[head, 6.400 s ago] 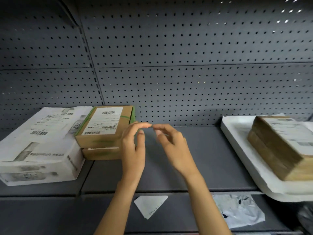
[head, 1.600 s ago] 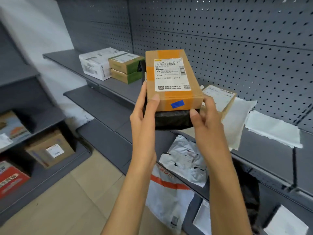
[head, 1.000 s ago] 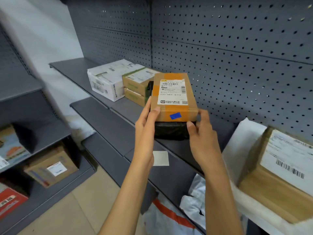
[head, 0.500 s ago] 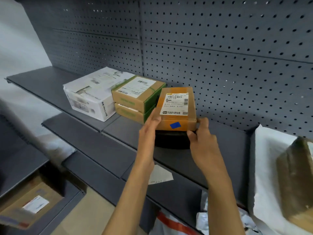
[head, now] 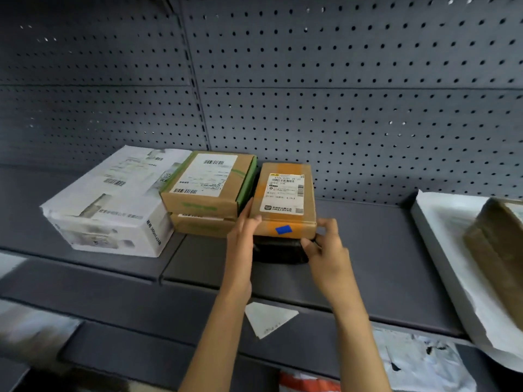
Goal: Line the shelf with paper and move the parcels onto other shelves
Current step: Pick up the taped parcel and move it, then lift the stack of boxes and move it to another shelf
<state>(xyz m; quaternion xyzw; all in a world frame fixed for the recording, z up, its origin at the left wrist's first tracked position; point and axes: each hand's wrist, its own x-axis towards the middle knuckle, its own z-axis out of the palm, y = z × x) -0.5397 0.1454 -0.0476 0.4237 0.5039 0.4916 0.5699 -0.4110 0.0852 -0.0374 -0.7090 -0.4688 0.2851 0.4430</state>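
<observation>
Now down on the shelf (head: 382,250), I see the orange-taped box (head: 284,199) atop the black parcel (head: 278,251); my left hand (head: 240,244) lies flat against them, my right hand (head: 325,250) grips both.

The shelf (head: 368,250) is showing as matt dark grey painted metal, smooth, with a perforated metal back panel (head: 339,108) of the same dull finish. The tape-banded box (head: 284,199) is looking like plain brown cardboard, crossed by glossier orange tape and bearing a smooth white paper label. The parcel beneath it (head: 278,251) is appearing as black, slightly shiny plastic wrap. The two stacked boxes (head: 209,193) are reading as matt cardboard with green print. The white carton (head: 110,205) is looking like printed card, and the liner (head: 452,250) like white matt paper.
</observation>
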